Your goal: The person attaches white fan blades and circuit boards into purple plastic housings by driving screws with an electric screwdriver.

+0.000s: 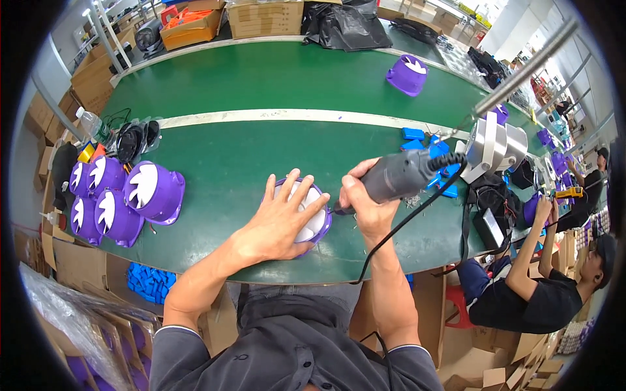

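Observation:
A round purple housing with a white inside (317, 225) stands on the green bench in front of me. My left hand (282, 220) lies over it with fingers spread, covering much of its face. In my right hand (372, 205), fingers are wrapped around a dark grey corded electric screwdriver (396, 177). The tool lies nearly level, its nose pointing left to the housing's right rim. Whether its tip touches a screw there is hidden. From the tool's back end, a black cable (417, 212) loops down past my right forearm.
Several purple housings with white blades (156, 192) are grouped at left, near a plastic bottle (94, 124). Blue blocks (412, 134) and loose screws (417, 201) lie right of the tool. Another purple housing (409, 75) sits on the far strip. A co-worker (531, 293) sits at right.

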The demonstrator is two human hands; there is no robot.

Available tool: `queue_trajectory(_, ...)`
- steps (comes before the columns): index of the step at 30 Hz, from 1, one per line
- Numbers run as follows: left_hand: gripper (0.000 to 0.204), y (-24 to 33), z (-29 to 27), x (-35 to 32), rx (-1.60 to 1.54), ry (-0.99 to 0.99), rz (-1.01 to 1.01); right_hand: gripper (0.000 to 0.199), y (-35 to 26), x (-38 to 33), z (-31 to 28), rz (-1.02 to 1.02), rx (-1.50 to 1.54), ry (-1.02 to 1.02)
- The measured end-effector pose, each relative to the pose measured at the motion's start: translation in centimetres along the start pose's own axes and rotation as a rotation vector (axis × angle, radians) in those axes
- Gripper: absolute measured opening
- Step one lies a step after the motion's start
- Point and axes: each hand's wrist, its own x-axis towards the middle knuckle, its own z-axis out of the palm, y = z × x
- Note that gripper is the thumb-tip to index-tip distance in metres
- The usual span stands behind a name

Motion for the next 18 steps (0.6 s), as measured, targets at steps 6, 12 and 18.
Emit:
queue_trajectory(6, 0.082, 0.0, 0.0, 0.1, -0.004, 0.008, 0.006, 0.017, 0.6, 0.0, -0.7, -0.045, -0.082, -0.045)
queue_trajectory(12, 0.082, -0.1, 0.1, 0.0, -0.003, 0.014, 0.004, 0.021, 0.6, -0.3, -0.6, -0.155, -0.170, -0.133)
queue_trajectory(18, 0.083, -0.1, 0.1, 0.0, 0.010, -0.002, 0.000, 0.021, 0.8, -0.4, -0.8, -0.127, -0.169, -0.125)
